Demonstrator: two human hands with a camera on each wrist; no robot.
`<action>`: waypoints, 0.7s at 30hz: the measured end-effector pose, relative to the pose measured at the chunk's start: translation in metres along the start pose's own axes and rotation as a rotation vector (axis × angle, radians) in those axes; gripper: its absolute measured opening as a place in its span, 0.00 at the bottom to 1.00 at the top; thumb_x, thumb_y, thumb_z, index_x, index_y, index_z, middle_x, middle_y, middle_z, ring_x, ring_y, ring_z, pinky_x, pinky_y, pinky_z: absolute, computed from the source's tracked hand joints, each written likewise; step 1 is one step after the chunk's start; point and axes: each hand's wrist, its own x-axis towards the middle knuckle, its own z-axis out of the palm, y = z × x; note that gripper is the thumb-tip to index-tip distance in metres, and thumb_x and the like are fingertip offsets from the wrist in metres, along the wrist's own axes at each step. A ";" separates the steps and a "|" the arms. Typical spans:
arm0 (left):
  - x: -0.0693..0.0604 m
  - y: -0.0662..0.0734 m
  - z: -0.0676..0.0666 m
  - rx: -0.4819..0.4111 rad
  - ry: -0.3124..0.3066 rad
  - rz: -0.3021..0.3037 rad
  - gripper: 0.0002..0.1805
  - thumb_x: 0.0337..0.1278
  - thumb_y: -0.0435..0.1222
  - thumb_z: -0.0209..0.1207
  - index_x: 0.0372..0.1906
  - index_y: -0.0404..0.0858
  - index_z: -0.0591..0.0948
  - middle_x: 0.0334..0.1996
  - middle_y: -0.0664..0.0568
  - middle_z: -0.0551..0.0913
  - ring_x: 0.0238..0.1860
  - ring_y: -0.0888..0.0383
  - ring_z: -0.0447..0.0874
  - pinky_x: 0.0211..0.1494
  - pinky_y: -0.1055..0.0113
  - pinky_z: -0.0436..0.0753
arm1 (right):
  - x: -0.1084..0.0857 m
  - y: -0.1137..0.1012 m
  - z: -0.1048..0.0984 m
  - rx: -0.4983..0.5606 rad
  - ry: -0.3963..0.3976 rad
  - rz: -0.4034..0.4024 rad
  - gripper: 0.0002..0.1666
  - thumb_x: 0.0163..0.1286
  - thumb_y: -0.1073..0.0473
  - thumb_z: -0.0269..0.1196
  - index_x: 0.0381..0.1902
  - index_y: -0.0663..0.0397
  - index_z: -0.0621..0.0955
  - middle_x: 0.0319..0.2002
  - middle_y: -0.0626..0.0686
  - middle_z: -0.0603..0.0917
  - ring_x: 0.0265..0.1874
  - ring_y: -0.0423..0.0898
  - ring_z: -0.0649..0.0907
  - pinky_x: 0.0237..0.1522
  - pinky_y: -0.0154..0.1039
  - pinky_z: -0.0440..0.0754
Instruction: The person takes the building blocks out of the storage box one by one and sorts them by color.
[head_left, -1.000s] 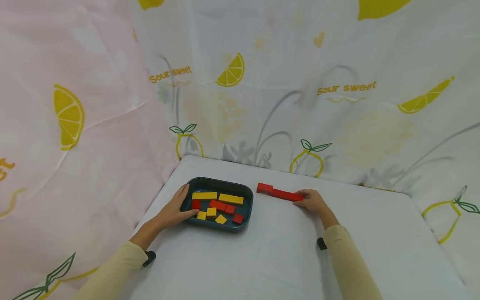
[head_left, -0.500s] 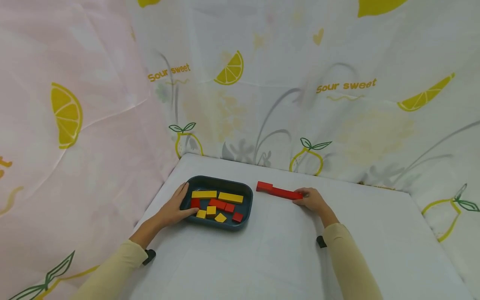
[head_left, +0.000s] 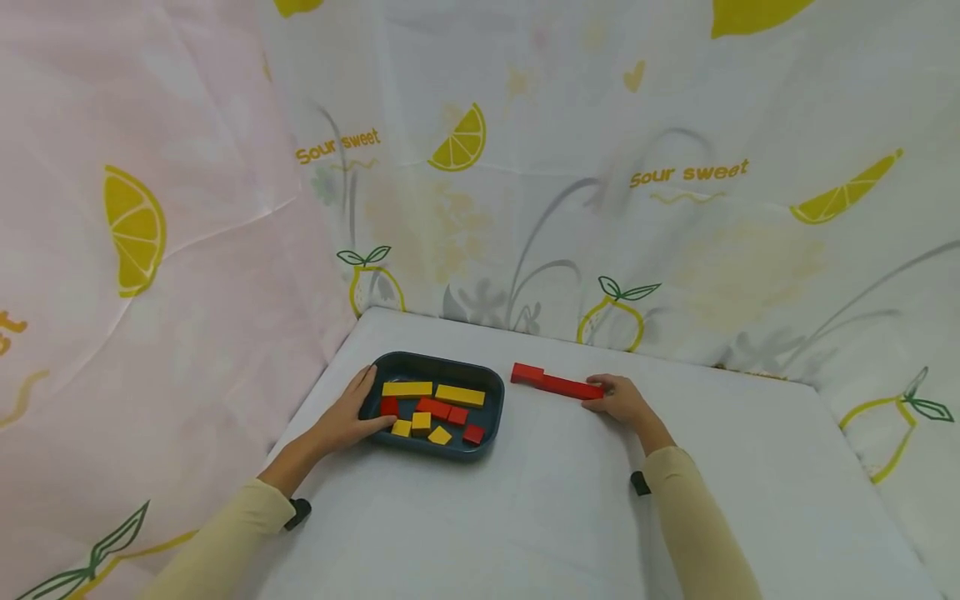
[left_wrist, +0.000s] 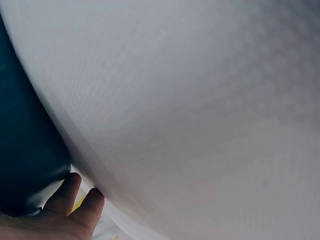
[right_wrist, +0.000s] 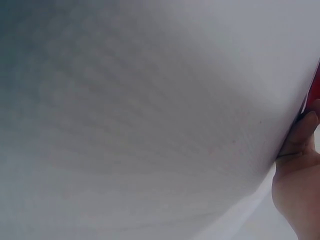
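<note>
In the head view, my left hand (head_left: 349, 421) grips the left end of a dark blue tray (head_left: 459, 367), thumb over the rim and fingers along the outside. Inside the tray lie two long yellow blocks (head_left: 407, 389), several small yellow blocks (head_left: 422, 423) and several red blocks (head_left: 433, 407). To the right of it, on the table, a long red block (head_left: 562, 386) meets a shorter red block (head_left: 528, 373) at its left end. My right hand (head_left: 622, 400) pinches the long block's right end. The left wrist view catches a few fingertips beside the tray wall (left_wrist: 25, 120).
White cloth covers the table (head_left: 480, 533), with its back edge against a lemon-printed curtain (head_left: 540, 208). A pinkish curtain (head_left: 210, 275) closes off the left side. Both wrists wear small black devices (head_left: 298, 514).
</note>
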 end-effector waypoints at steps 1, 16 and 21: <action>0.000 0.000 0.000 -0.001 0.000 0.002 0.60 0.56 0.60 0.62 0.79 0.36 0.41 0.79 0.36 0.40 0.75 0.35 0.50 0.73 0.32 0.56 | 0.000 0.000 0.000 0.004 -0.002 0.005 0.33 0.64 0.52 0.69 0.65 0.53 0.76 0.62 0.63 0.74 0.59 0.59 0.70 0.61 0.57 0.73; -0.003 0.002 -0.002 0.002 0.004 -0.011 0.60 0.56 0.60 0.62 0.79 0.36 0.42 0.79 0.35 0.41 0.74 0.35 0.51 0.73 0.33 0.57 | 0.003 0.004 -0.001 0.057 -0.006 0.040 0.44 0.60 0.45 0.72 0.70 0.51 0.70 0.63 0.64 0.71 0.59 0.59 0.70 0.61 0.56 0.74; -0.002 0.004 -0.001 -0.003 0.003 -0.016 0.59 0.57 0.60 0.62 0.80 0.37 0.42 0.79 0.36 0.40 0.74 0.36 0.51 0.73 0.33 0.57 | -0.001 0.006 -0.013 0.086 -0.040 0.067 0.52 0.59 0.39 0.71 0.75 0.48 0.62 0.70 0.66 0.64 0.65 0.63 0.67 0.66 0.62 0.70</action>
